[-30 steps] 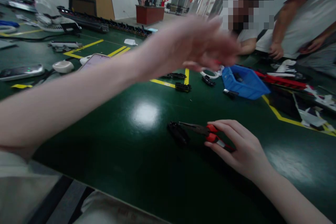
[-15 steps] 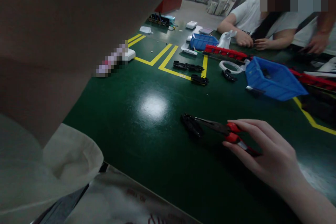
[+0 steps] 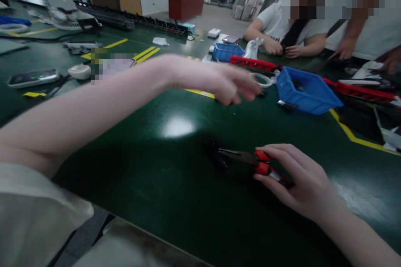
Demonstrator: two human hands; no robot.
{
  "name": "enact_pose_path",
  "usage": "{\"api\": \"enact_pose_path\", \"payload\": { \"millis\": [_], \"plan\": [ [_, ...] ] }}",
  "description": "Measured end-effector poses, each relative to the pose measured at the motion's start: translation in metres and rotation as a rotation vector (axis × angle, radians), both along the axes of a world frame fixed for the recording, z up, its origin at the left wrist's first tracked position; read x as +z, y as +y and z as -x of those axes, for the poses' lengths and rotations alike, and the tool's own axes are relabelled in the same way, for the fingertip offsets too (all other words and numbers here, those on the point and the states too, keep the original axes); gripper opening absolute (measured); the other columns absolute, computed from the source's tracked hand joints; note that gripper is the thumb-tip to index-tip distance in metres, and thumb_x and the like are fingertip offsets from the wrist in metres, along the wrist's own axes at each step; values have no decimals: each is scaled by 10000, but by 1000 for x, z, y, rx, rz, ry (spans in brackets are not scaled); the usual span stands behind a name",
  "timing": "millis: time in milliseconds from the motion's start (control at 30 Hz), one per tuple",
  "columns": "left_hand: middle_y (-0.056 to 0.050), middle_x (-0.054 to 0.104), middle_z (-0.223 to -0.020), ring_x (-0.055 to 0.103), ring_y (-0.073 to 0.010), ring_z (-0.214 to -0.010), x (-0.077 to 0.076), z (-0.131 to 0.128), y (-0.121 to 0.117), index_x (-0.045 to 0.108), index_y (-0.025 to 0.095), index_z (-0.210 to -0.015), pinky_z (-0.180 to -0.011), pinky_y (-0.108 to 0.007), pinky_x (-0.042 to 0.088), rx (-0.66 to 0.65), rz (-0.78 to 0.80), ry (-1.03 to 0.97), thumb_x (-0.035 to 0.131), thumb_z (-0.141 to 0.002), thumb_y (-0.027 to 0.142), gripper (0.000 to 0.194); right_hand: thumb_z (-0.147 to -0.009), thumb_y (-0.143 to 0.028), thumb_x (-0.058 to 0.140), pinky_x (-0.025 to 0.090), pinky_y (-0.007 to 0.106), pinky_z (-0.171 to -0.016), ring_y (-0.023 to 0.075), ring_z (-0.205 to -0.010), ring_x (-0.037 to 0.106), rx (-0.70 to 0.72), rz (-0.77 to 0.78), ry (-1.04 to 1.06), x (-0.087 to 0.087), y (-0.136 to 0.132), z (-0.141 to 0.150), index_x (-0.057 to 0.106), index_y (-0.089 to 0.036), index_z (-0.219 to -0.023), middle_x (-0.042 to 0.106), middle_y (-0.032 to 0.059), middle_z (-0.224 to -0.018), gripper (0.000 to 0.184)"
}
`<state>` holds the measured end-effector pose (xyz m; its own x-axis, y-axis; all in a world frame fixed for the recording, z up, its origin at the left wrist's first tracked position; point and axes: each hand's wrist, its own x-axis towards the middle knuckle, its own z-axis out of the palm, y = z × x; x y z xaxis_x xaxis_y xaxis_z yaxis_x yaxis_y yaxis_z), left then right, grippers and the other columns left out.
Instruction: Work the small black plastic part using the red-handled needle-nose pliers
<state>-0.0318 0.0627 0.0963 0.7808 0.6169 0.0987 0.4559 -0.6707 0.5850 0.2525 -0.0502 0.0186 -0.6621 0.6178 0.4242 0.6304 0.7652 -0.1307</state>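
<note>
My right hand (image 3: 294, 179) rests on the dark green table (image 3: 163, 175) and grips the red handles of a pair of long-nose pliers (image 3: 250, 160). The pliers' jaws point left and touch a small black part (image 3: 216, 154) lying on the table. My left hand (image 3: 225, 81) is stretched out over the middle of the table, palm down, fingers loosely extended and slightly blurred, holding nothing. It hovers above small black parts near a yellow floor-tape line (image 3: 200, 92).
A blue bin (image 3: 305, 91) stands right of my left hand, with a white ring (image 3: 261, 79) and a red strip (image 3: 253, 63) beside it. A second blue bin (image 3: 224, 52) sits farther back. Other people's hands (image 3: 282, 48) work at the far right. Devices lie at the left.
My left arm, which covered most of the view half a second ago, has swung down and out over the table's middle. My right hand still holds the pliers in the same place.
</note>
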Motion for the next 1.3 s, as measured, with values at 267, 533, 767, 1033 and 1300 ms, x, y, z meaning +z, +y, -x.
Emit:
{"api": "enact_pose_path", "payload": {
  "millis": [267,533,767,1033,1300],
  "plan": [
    [-111,492,-1320,474,-263,-1194,-73,6,-42,477,187,-1331,-988,-371,393,-212,-125,148,660,-823,508,628,-863,-373,611,541,349,-702,221,-845,638,25,-16,-26,-3,2,2,530,-182,-1137,658,106,-990,344],
    [-25,592,-965,572,-163,-802,-80,-6,-47,513,174,-1036,-655,-264,414,-132,-93,107,689,-816,463,403,-876,-364,597,552,364,-761,236,-938,641,-11,-75,13,-1,-1,0,509,-171,-1170,644,139,-1074,363],
    [-12,635,-892,610,-162,-730,-85,-7,-53,456,192,-1119,-587,-247,392,-118,-144,136,667,-849,421,412,-863,-365,613,548,341,-694,214,-821,649,-20,-89,16,-2,-1,1,536,-171,-1123,675,101,-946,334],
    [4,660,-868,642,-165,-773,-85,-9,-53,529,207,-1056,-652,-273,435,-179,-272,202,589,-873,331,228,-858,-388,612,546,345,-686,217,-813,653,-25,-94,-21,-2,0,0,563,-171,-1100,685,97,-935,329],
    [-26,671,-975,655,-210,-854,-80,-10,-63,524,206,-1113,-718,-318,457,-157,-285,205,613,-809,535,457,-851,-394,624,549,349,-700,219,-823,655,-12,-122,-41,-3,0,-4,558,-159,-1099,686,104,-941,348]
  ]
}}
